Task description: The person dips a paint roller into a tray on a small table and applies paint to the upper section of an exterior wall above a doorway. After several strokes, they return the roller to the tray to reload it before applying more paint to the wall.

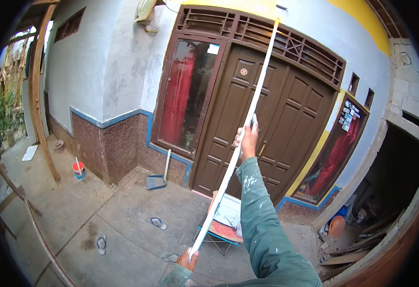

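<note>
A long white pole (pixel 225 178) runs slantwise up across the view, in front of the brown double door (pixel 299 103). My right hand (pixel 247 138) is wrapped round it at about mid-length, arm stretched forward in a paint-spotted green sleeve. Lower down, near the bottom end, my left hand (pixel 188 259) grips the same pole. Its upper end is stained yellow-orange and overlaps the wall above the door vents (pixel 286 36), where there is a band of yellow paint (pixel 257 6).
Beneath the pole stands a low folding table (pixel 223 231) with a white sheet-like item on top. A long-handled dustpan (pixel 156 182), a red-and-blue bucket (pixel 79 171) and flip-flops (pixel 157 223) are on the concrete floor. A wooden post (pixel 38 95) rises at left; boards (pixel 346 258) lie at right.
</note>
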`<state>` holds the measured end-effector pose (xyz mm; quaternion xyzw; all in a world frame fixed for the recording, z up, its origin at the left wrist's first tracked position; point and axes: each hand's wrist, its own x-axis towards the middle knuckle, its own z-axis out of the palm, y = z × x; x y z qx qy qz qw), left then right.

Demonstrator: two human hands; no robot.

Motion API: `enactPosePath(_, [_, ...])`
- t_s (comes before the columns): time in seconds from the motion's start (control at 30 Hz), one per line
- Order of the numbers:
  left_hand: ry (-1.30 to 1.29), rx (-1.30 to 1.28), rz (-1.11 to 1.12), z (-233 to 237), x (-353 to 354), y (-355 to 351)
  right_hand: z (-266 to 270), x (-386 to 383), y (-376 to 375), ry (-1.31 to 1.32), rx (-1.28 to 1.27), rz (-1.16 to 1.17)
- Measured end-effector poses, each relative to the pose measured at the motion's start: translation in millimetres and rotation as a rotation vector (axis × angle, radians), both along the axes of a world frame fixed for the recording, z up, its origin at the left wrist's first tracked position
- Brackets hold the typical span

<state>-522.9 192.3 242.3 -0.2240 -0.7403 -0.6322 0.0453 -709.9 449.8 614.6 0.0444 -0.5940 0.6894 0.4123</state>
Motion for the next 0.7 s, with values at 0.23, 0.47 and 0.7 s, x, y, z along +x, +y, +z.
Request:
enactPosePath(0.23, [-0.059, 0.015, -0.051, 26.3, -8.0, 19.7, 40.6, -26.9, 45.1, 0.027, 0.055, 0.030])
enactPosePath(0.47, [0.019, 0.060, 0.096, -73.4, -3.6, 47.5, -8.9, -13.8, 39.3, 0.021, 0.040, 0.072])
enactPosePath(0.7, [-0.081, -0.172, 0.108, -101.7, -11.9, 69.2, 4.6, -21.8, 54.5, 0.080, 0.065, 0.078])
